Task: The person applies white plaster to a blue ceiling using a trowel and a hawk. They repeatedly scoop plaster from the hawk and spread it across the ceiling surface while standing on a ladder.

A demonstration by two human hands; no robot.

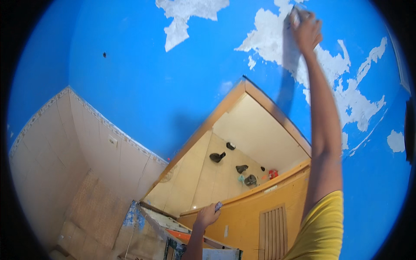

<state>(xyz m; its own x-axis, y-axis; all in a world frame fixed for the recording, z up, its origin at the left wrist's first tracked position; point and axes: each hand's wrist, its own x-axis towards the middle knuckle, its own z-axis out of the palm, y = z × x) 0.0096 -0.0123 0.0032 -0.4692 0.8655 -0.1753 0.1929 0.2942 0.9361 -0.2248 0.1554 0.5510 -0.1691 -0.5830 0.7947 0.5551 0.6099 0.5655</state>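
Blue wall (143,78): we're scraping flaked paint high up, beside the bare white patch (277,43).
Right hand (306,28), fingers clamped on a scraper (294,16); left hand (208,214) grips the door top (242,200). Next stroke needs steady footing.

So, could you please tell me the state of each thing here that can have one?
Blue wall: paint peeled off in white patches.
Wooden door: swung open.
Right hand: raised, pressing a tool I cannot make out against the wall.
Left hand: closed on the top of the paint-stained stepladder.
Shoes: scattered on the floor beyond.
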